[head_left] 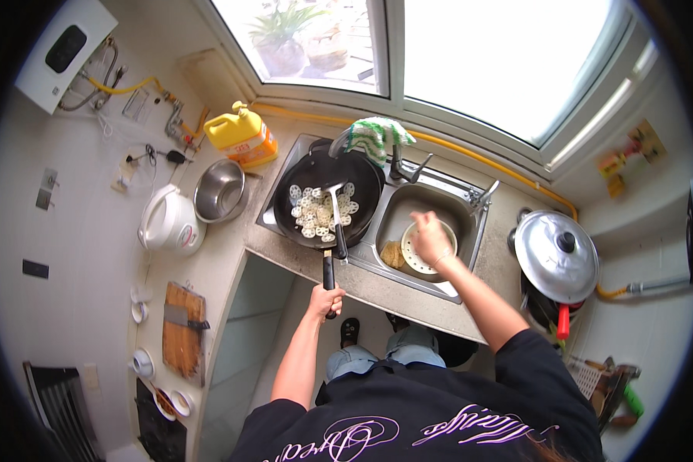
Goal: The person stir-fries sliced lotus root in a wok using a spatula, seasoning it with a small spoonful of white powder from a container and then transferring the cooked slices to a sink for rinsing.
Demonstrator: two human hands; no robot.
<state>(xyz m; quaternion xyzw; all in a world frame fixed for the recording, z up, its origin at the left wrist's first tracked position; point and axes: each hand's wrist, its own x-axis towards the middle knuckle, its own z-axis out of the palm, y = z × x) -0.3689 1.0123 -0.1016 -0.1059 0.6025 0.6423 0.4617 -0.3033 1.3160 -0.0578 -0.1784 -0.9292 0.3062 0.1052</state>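
My left hand [325,301] is closed around the long black handle of a dark wok [364,173], which sits over the left basin of the steel sink. Sliced lotus root [317,213] lies in the wok, and a metal spatula [336,211] with a black handle leans across its near rim. My right hand [429,235] is motion-blurred above a pale perforated strainer [414,264] in the right basin [398,208]. Whether its fingers touch or hold anything cannot be made out. A brown sponge or scrubber [391,254] lies left of the strainer.
Behind the wok, a green-and-white cloth [378,138] hangs over the faucet [407,170]. On the left stand a yellow jug [245,136], a steel bowl [222,190] and a white rice cooker [173,222]. A cleaver [179,316] rests on a wooden board [179,352]. Right: a lidded pot [554,254].
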